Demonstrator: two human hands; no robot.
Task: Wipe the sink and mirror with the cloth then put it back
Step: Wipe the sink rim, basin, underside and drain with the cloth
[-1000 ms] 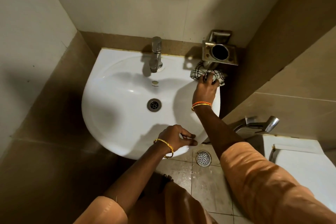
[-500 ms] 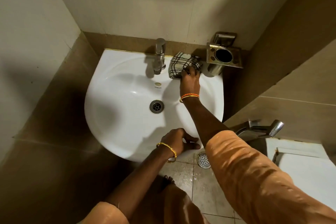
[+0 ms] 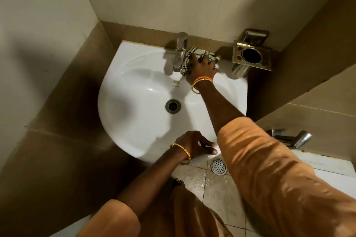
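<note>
We're in the sink-wiping step: our right hand (image 3: 203,67) presses the checked cloth (image 3: 192,57) flat-fingered onto the back edge of the sink (image 3: 134,121), just right of the tap (image 3: 180,52). Our left hand (image 3: 192,145) rests on the sink's front edge, fingers loosely spread, holding nothing. Next we likely sweep round the tap base and the bowl; no mirror in view.

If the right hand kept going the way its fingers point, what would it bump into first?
Probably the wall behind the sink. The right hand presses the cloth beside the tap, fingers pointing back; depth is unclear.
</note>
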